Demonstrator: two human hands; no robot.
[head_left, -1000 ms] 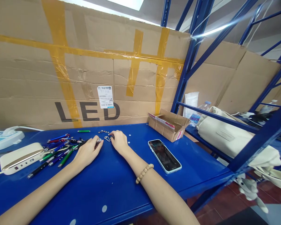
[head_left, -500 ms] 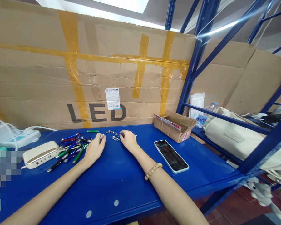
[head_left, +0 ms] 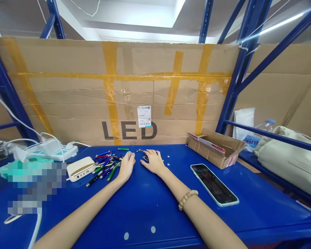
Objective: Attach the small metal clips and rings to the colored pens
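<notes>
My left hand (head_left: 126,168) rests on the blue tabletop with fingers curled around a small greyish thing that I cannot make out. Beside it lies a heap of slim, pen-like metal tubes (head_left: 106,167) in blue, green, red and black. A single green tube (head_left: 123,149) sits just beyond. My right hand (head_left: 154,162) lies palm down with its fingers spread, partly over several small shiny round pieces (head_left: 139,150). Next to its thumb is a small metal clip (head_left: 145,158).
To the right lie a phone (head_left: 214,185) and an open cardboard box (head_left: 217,147). At left are a cream device (head_left: 80,168), a power strip (head_left: 69,152) and cables. A taped cardboard wall (head_left: 80,103) stands behind; blue shelf posts (head_left: 229,103) rise at right.
The view has swung left and up, so things sit further right in it. My right hand has opened from a pinch and now lies spread over the small pieces. My left hand stays curled.
</notes>
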